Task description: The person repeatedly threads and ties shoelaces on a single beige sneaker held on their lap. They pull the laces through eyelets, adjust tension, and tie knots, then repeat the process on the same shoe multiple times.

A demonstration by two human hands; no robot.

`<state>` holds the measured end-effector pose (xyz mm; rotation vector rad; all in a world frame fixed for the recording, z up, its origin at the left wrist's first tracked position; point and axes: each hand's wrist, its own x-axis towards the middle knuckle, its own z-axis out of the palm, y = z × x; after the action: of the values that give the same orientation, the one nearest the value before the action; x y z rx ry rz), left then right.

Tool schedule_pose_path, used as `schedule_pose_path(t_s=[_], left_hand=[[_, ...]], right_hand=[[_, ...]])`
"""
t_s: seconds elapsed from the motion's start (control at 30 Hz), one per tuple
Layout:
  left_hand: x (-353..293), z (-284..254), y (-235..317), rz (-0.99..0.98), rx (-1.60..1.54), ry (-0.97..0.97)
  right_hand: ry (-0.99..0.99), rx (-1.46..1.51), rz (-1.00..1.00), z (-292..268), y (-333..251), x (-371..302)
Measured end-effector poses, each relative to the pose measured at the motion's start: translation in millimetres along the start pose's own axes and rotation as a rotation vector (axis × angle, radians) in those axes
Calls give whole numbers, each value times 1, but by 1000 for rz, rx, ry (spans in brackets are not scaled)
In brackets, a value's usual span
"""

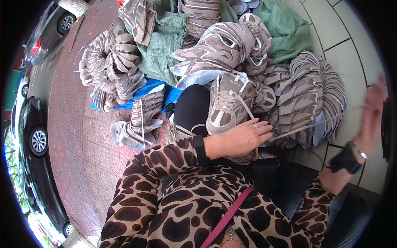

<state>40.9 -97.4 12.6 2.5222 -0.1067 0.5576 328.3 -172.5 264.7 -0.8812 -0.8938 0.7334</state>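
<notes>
A grey-brown sneaker upper (227,105) with pale laces lies over my lap, its toe toward me. My left hand (240,138) is at its near right side, fingers closed over the edge, the thumb hidden. A pale shoelace (297,131) runs from beside my left fingertips in a straight line far out to the right. At its far end is my right hand (372,109), raised near the right rim and smeared by motion; the lace leads into its fingers. Another stretch of lace slants from the upper's eyelets down to my left fingers.
Stacks of nested shoe uppers stand at the right (302,97), the far left (109,62) and the near left (147,109). Green woven sacks (285,29) and a blue sheet (136,96) lie among them. Parked cars (41,165) line the left beyond red paving (82,153).
</notes>
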Motion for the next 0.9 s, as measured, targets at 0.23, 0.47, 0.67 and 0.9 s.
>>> schedule_pose_path(t_s=[0.23, 0.47, 0.67, 0.9], left_hand=[[-24, -43, -73, -523, -8, 430], [-16, -30, -83, -486, 137, 287], [-28, -20, -82, -351, 296, 258], [-34, -27, -79, -287, 250, 329]], right_hand=[[-108, -472, 336, 76, 236, -50], [-57, -419, 401, 77, 281, -56], [-37, -487, 293, 73, 302, -51], [-160, -1216, 45, 62, 298, -79]])
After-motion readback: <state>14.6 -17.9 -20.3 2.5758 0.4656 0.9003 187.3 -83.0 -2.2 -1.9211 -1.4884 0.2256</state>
